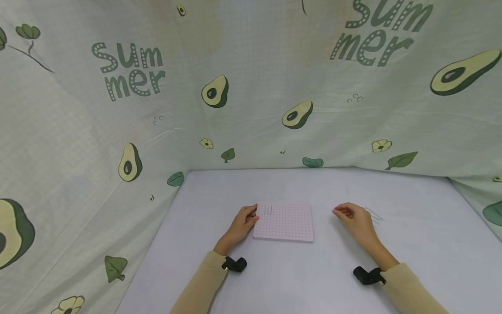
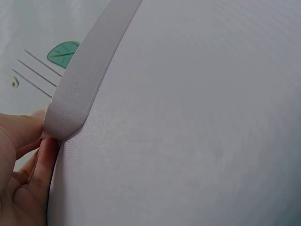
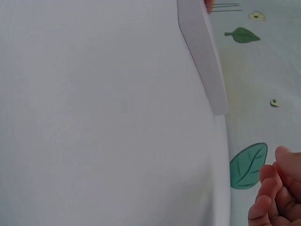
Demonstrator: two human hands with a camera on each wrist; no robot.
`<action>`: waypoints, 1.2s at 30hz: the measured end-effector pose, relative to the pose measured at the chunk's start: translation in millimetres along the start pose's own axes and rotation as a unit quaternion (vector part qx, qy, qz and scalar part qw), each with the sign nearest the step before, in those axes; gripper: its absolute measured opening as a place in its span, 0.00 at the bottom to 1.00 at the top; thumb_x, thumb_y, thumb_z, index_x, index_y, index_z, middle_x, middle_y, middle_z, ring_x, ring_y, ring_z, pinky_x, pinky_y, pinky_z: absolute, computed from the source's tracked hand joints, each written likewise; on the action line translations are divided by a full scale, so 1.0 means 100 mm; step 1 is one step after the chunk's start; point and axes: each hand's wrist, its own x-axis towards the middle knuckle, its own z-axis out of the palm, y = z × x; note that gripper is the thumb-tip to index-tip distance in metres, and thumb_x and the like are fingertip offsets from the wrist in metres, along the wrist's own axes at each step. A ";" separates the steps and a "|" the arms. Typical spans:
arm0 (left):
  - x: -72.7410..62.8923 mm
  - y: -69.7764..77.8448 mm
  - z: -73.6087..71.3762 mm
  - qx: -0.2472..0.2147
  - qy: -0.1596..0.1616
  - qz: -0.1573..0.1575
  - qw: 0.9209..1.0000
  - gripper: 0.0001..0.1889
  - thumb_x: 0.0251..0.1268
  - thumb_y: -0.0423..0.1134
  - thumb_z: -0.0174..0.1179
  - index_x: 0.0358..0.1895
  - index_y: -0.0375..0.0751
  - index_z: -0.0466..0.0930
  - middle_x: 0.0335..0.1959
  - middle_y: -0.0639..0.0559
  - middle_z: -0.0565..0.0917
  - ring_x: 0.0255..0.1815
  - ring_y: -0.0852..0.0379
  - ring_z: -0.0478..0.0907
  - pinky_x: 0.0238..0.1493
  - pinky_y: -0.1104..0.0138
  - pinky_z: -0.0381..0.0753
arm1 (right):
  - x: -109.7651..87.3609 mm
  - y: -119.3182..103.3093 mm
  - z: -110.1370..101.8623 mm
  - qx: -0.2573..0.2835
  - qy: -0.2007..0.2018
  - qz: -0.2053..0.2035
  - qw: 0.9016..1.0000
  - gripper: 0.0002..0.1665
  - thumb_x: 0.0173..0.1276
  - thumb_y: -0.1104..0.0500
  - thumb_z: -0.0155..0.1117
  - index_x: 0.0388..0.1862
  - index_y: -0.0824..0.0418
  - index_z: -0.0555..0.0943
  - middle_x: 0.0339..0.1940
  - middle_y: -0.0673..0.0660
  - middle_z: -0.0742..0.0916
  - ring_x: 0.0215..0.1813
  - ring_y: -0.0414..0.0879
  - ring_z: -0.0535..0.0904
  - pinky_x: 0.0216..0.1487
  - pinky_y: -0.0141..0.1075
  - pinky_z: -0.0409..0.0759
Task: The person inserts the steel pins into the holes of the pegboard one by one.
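A pale pink pegboard [image 1: 284, 223] with rows of small holes lies on the white table. Three thin dark pins [image 1: 268, 210] stand upright near its far left corner; the left wrist view shows these pins [image 2: 37, 73] rising above the board's edge [image 2: 89, 70]. My left hand [image 1: 242, 224] grips the board at its left side, thumb and fingers at the corner. To the right of the board, my right hand [image 1: 354, 220] hovers with thumb and index fingertips together and the other fingers curled. I cannot tell whether something thin is between those fingertips.
Several loose thin pins [image 1: 375, 214] lie on the table just right of my right hand. A cloth printed with avocados and leaves [image 1: 251, 139] hangs behind the table [image 1: 219, 192] and along its left side. Each wrist wears a black camera [image 1: 235, 264].
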 end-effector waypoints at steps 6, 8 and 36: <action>-0.01 0.01 0.00 -0.008 0.005 0.012 1.000 0.25 0.75 0.33 0.55 0.69 0.23 0.66 0.49 0.39 0.74 0.47 0.52 0.70 0.48 0.68 0.74 | -0.05 0.06 -0.15 -0.013 0.007 0.007 1.000 0.07 0.64 0.63 0.73 0.37 0.68 0.86 0.31 0.58 0.88 0.31 0.34 0.77 0.32 0.21 0.73; -0.01 0.00 0.01 -0.001 0.010 0.031 0.999 0.24 0.76 0.33 0.55 0.68 0.22 0.66 0.48 0.40 0.73 0.46 0.53 0.70 0.47 0.68 0.74 | -0.08 0.08 -0.21 -0.021 0.010 0.012 1.000 0.07 0.65 0.63 0.72 0.37 0.68 0.86 0.31 0.58 0.88 0.31 0.33 0.77 0.31 0.21 0.73; -0.01 0.03 0.00 -0.005 -0.005 -0.013 1.000 0.25 0.76 0.34 0.55 0.71 0.27 0.65 0.51 0.41 0.73 0.48 0.53 0.70 0.50 0.68 0.74 | -0.35 0.33 -0.36 -0.068 0.028 0.082 0.994 0.09 0.64 0.61 0.73 0.34 0.68 0.87 0.26 0.54 0.85 0.26 0.36 0.70 0.26 0.29 0.66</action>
